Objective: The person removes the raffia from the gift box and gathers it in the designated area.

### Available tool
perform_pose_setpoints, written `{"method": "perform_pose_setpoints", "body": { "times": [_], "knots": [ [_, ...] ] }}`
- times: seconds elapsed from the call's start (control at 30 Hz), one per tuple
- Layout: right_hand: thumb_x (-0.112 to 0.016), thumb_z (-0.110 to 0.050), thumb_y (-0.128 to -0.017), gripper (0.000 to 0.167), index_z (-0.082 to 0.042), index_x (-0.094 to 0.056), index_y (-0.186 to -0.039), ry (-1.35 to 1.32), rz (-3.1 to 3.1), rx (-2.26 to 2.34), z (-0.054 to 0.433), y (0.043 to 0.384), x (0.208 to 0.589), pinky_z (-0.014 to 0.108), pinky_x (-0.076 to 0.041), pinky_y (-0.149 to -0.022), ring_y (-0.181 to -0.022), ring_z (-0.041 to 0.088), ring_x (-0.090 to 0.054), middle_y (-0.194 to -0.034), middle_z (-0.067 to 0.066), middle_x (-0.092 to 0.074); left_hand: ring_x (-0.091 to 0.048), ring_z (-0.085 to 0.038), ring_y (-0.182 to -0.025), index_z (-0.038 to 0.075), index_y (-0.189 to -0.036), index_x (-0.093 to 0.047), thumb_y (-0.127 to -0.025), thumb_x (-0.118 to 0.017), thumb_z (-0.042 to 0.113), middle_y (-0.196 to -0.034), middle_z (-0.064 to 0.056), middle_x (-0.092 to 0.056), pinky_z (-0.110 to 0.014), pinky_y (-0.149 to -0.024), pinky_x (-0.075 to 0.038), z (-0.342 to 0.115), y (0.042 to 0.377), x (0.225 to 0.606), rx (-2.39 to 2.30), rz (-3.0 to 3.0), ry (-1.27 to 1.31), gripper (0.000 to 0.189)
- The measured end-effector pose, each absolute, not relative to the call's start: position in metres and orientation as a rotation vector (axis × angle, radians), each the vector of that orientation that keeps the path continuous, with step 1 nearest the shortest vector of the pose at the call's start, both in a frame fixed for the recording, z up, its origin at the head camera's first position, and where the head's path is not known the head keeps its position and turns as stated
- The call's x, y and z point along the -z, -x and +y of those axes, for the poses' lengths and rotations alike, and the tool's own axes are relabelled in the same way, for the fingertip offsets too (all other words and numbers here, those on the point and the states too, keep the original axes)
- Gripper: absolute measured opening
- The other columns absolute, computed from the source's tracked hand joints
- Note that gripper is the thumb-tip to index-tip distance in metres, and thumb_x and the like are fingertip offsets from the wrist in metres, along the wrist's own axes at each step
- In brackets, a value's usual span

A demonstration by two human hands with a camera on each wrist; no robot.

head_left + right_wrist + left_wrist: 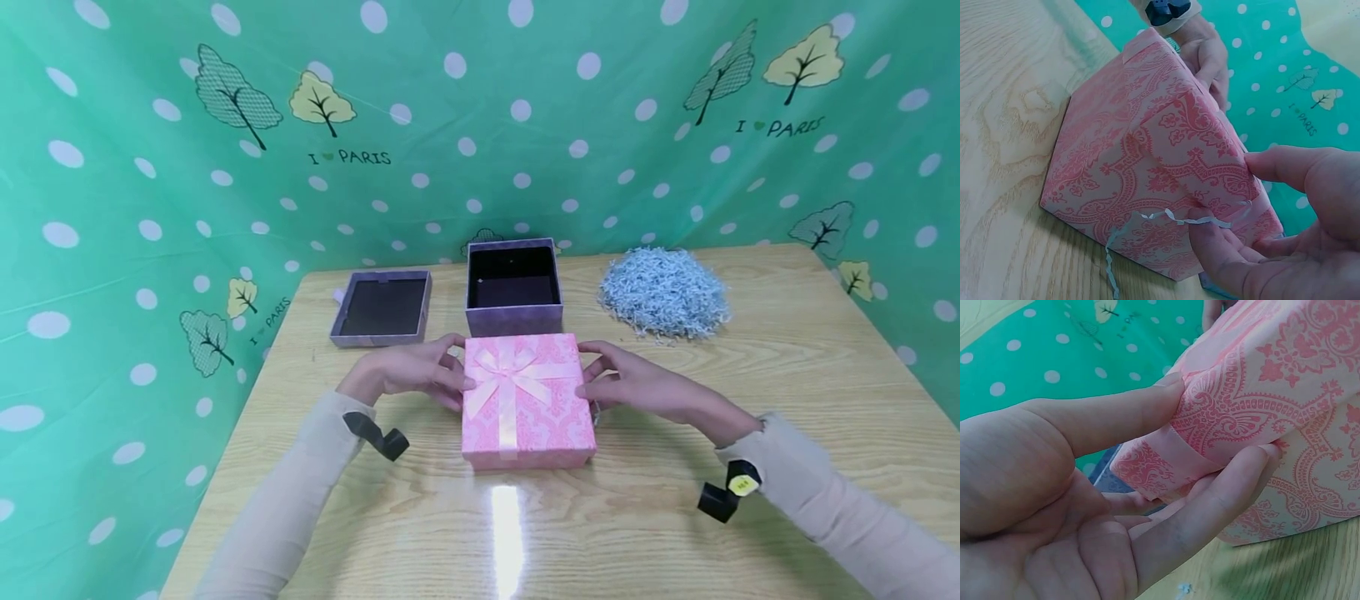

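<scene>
In the head view a pink patterned gift box (558, 458) stands near the middle of the table, with its lid (558, 421) on top. A pale pink ribbon bow (507, 375) decorates the lid. My left hand (412, 368) pinches the lid's left side, its thumb at the upper edge and fingers along the lower rim. On the opposite side my right hand (637, 385) pinches the lid in the same way. A crinkled pale-blue paper strand (1179, 219) hangs out below the lid by my right fingers, as the right wrist view shows.
Right behind the gift box stands an open purple box (514, 319) with a dark inside. Its likely matching lid (380, 340) lies upturned at the back left. Light-blue shredded paper (663, 292) is heaped at the back right. A green dotted cloth (517, 75) hangs behind the table.
</scene>
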State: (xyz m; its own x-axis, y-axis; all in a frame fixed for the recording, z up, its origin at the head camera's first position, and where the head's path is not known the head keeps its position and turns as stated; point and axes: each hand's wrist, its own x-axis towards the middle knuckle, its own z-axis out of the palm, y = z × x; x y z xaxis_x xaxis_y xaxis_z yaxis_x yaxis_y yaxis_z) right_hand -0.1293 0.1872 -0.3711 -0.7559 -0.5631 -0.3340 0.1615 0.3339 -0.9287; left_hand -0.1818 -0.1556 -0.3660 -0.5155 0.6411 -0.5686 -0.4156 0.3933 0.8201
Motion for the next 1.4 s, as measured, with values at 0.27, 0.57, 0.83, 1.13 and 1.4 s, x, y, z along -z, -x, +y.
{"method": "perform_pose_setpoints", "body": {
  "times": [0.27,0.57,0.83,1.13,1.4],
  "knots": [
    [-0.063,-0.020,-0.092,0.074,-0.005,-0.017,-0.149,0.336,1.973,1.495,0.187,0.130,0.367,0.038,-0.056,-0.085,-0.094,0.025,-0.062,-0.117,0.022,-0.046,-0.067,-0.030,-0.097,0.015,-0.144,-0.013,-0.087,-0.070,0.012,-0.111,-0.019,-0.056,-0.049,-0.094,-0.051,-0.155,0.181,0.358,-1.318,1.668,-0.212,0.081],
    [-0.062,-0.026,-0.093,0.075,-0.007,-0.018,-0.150,0.356,2.033,1.458,0.190,0.133,0.354,0.035,-0.056,-0.086,-0.096,0.025,-0.063,-0.119,0.022,-0.047,-0.067,-0.030,-0.097,0.017,-0.143,-0.017,-0.086,-0.071,0.015,-0.114,-0.019,-0.056,-0.048,-0.094,-0.052,-0.156,0.182,0.344,-1.323,1.700,-0.216,0.079],
    [-0.062,-0.029,-0.093,0.074,-0.012,-0.018,-0.151,0.389,2.089,1.443,0.192,0.135,0.337,0.038,-0.055,-0.088,-0.099,0.026,-0.062,-0.120,0.020,-0.047,-0.066,-0.029,-0.094,0.018,-0.145,-0.017,-0.086,-0.071,0.015,-0.107,-0.016,-0.057,-0.049,-0.093,-0.052,-0.156,0.184,0.329,-1.354,1.741,-0.272,0.080],
    [-0.064,-0.034,-0.091,0.075,-0.015,-0.022,-0.151,0.362,2.252,1.492,0.191,0.143,0.319,0.039,-0.052,-0.093,-0.106,0.025,-0.059,-0.126,0.015,-0.048,-0.065,-0.028,-0.104,-0.003,-0.132,-0.044,-0.093,-0.064,0.019,-0.119,-0.020,-0.060,-0.043,-0.099,-0.049,-0.153,0.193,0.317,-1.408,1.881,-0.345,0.050],
    [-0.061,-0.041,-0.092,0.066,-0.011,-0.036,-0.146,0.310,2.481,1.498,0.190,0.148,0.303,0.024,-0.053,-0.085,-0.111,0.022,-0.055,-0.129,0.011,-0.052,-0.064,-0.018,-0.108,0.017,-0.121,-0.062,-0.085,-0.070,0.044,-0.113,-0.002,-0.067,-0.048,-0.103,-0.043,-0.145,0.195,0.308,-1.340,2.272,-0.376,0.046]
  ]
}}
